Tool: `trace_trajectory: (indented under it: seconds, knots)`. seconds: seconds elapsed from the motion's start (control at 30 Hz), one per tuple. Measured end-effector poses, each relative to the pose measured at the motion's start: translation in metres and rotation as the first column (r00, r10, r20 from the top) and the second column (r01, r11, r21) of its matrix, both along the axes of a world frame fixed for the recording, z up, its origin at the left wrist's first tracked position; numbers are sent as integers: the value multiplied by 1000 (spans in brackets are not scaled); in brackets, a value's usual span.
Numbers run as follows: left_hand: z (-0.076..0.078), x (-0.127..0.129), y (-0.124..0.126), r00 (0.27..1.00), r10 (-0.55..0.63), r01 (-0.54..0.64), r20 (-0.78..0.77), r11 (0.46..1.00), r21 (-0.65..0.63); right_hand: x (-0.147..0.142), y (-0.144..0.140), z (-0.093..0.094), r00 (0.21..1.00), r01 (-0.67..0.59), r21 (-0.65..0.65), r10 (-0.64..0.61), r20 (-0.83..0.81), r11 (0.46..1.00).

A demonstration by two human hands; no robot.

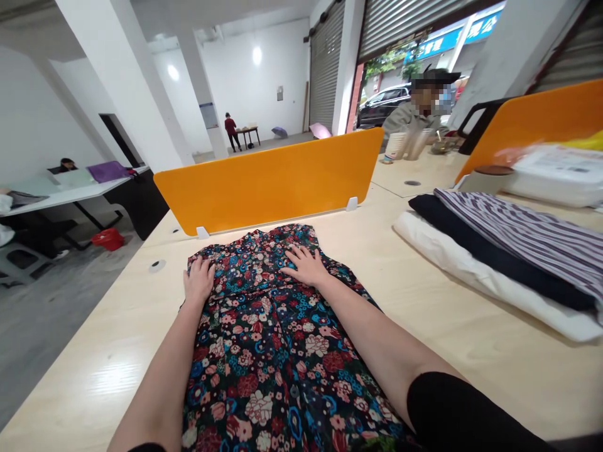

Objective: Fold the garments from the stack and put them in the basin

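Observation:
A dark garment with a dense floral print [264, 351] lies spread lengthwise on the light wood table [117, 351]. A button shows on its front, and its lower end runs out of the picture toward me. My left hand [200, 277] rests flat on the left edge of its upper part, fingers stretched forward. On the upper right part lies my right hand [305, 266], palm down with fingers spread. Neither hand grips the cloth.
An orange divider [273, 179] stands across the table beyond the garment. Folded clothes lie at the right: a striped one [522, 238], a dark one [494, 251] and a white one [471, 270]. A person [409, 119] sits behind paper cups [396, 145]. A cable hole [157, 266] is at the left.

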State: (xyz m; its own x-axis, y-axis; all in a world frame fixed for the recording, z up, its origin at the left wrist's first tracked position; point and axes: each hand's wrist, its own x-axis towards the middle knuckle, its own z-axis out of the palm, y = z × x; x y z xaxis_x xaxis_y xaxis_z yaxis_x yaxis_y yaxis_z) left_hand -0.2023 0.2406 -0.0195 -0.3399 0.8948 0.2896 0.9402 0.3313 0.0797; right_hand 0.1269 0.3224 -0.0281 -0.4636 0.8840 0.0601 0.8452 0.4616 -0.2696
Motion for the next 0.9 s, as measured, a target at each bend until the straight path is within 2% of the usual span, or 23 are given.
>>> trace_trajectory:
  seconds: [0.1, 0.2, 0.33, 0.43, 0.5, 0.57, 0.67, 0.73, 0.83, 0.9]
  knots:
    - [-4, -3, -16, 997, -77, 70, -28, 981, -183, 0, 3, -5, 999, 23, -25, -22, 24, 999]
    - [-7, -5, -26, 994, -88, 67, -67, 962, -266, -1, 4, -7, 998, 53, -16, -52, 27, 998]
    - [4, 6, -26, 994, -47, 17, -97, 954, -298, -4, 6, -4, 997, 65, -13, -65, 38, 998]
    - [20, 26, -29, 990, -11, -22, -143, 974, -225, -2, 8, 2, 998, 54, -17, -53, 44, 998]
    - [27, 39, -41, 990, -39, 16, -132, 986, -168, 6, 5, 6, 999, 32, -24, -31, 33, 999]
    - [28, 47, -63, 991, -104, 90, -79, 982, -163, 21, -3, 7, 1000, 0, 3, 0, 10, 1000]
    - [16, 52, -104, 977, -212, 199, -34, 954, -226, 49, -24, 2, 997, -70, 74, 69, 21, 995]
    - [3, 54, -126, 969, -243, 224, -40, 936, -272, 62, -37, -4, 993, -105, 66, 102, 57, 992]
    - [-9, 60, -139, 971, -231, 206, -57, 936, -286, 67, -46, -8, 992, -105, 45, 101, 80, 993]
    - [-8, 63, -139, 975, -218, 199, -46, 944, -264, 65, -47, -5, 993, -99, 53, 95, 75, 994]
